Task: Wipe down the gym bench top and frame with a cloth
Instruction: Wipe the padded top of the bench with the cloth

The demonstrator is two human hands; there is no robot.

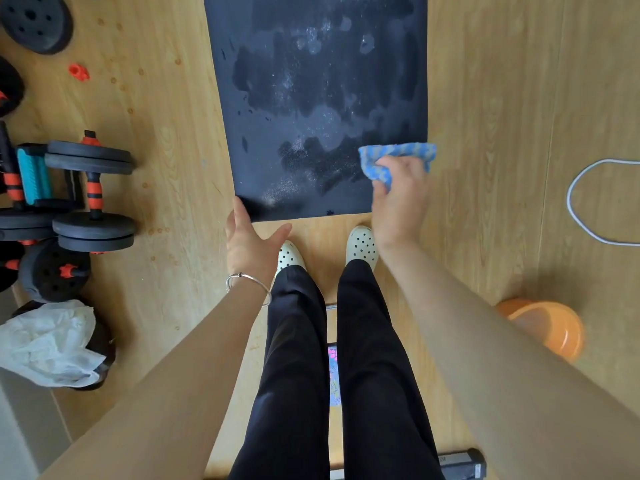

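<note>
Hands apart: right hand (398,199) round blue cloth (398,152) at dark mat's (311,98) edge, left hand (247,244) splayed; orange basin (547,327) nearby.

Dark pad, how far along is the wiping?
Damp smears already cover much of the dark pad. Now the right hand grips the blue cloth at its near right corner, left hand open at the near left. Left: paler, dry-looking patches; no frame is visible.

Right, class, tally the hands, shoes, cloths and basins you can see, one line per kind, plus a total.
Hands: 2, left hand and right hand
Shoes: 2, left shoe and right shoe
Cloths: 1, blue cloth
Basins: 1, orange basin
Total: 6
</note>
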